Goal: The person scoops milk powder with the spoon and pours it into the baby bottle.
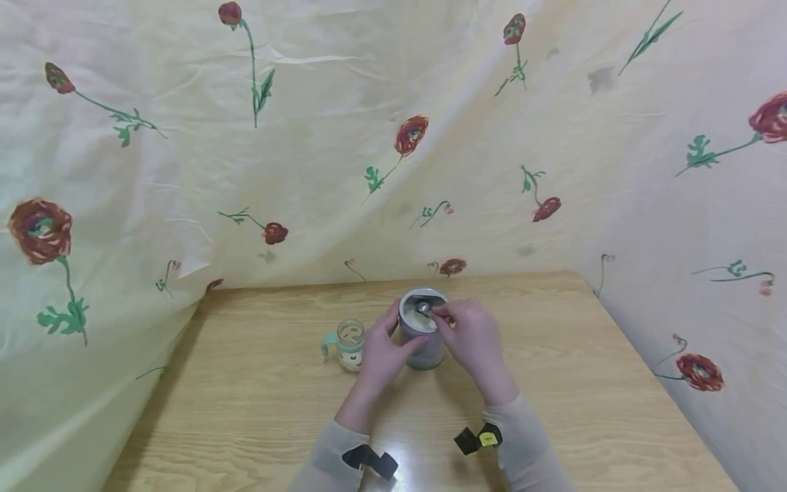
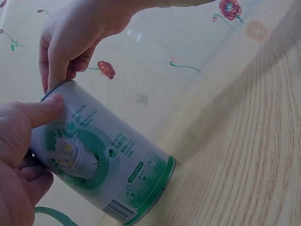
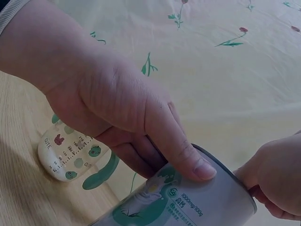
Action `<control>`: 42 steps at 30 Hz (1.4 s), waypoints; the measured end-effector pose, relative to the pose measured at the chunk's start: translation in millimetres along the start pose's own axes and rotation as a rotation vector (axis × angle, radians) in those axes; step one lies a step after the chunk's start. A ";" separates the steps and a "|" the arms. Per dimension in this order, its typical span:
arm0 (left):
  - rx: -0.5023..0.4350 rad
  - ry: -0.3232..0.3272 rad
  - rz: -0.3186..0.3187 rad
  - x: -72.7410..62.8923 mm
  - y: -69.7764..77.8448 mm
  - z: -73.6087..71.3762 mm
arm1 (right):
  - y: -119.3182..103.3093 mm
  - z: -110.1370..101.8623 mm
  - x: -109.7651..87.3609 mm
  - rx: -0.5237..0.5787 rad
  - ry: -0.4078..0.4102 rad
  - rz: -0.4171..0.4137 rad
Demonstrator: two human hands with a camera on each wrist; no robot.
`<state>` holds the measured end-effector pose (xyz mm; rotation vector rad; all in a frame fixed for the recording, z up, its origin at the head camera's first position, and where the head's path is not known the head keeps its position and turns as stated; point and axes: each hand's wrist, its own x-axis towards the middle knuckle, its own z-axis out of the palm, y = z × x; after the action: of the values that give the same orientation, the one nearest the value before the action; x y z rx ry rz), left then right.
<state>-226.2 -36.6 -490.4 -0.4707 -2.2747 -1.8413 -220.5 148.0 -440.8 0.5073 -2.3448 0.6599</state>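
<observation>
A milk powder can with a white and green label stands on the table, its mouth uncovered. My left hand grips it from the left side, thumb on the front just below the rim. Pale powder shows inside. My right hand reaches over the rim and pinches a small shiny scoop inside the can's mouth. In the left wrist view, the right fingertips disappear behind the rim. Left of the can is an uncapped clear baby bottle with a mint-green handle.
The wooden table carries the can and the bottle. A flowered cloth hangs behind it and along both sides. The bottle stands close beside my left hand, its handle and printed measuring marks showing in the right wrist view.
</observation>
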 end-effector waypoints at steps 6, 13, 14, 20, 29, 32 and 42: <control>0.003 0.007 0.007 0.1 -1.1 1.6 | -3.1 1.5 3.3 0.026 -0.052 0.029; 0.020 0.013 0.019 -0.3 -1.8 2.7 | -6.5 6.0 5.2 0.087 -0.104 0.075; 0.020 0.011 0.016 -0.4 -1.8 2.6 | -6.7 6.5 5.0 0.096 -0.110 0.087; 0.014 0.014 -0.003 -0.6 -1.4 2.4 | -7.5 7.6 3.4 0.143 -0.115 0.123; 0.015 0.006 0.005 0.8 -1.5 2.6 | -6.5 9.1 4.1 0.192 -0.138 0.199; 0.008 0.000 0.008 1.2 -2.1 3.0 | -6.2 8.8 4.3 0.224 -0.140 0.232; -0.016 0.010 0.005 2.4 -2.7 3.3 | -6.0 5.6 5.0 0.392 -0.125 0.376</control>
<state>-229.1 -33.5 -492.7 -0.4679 -2.2516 -1.8568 -223.7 139.0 -439.2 0.2777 -2.4593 1.3123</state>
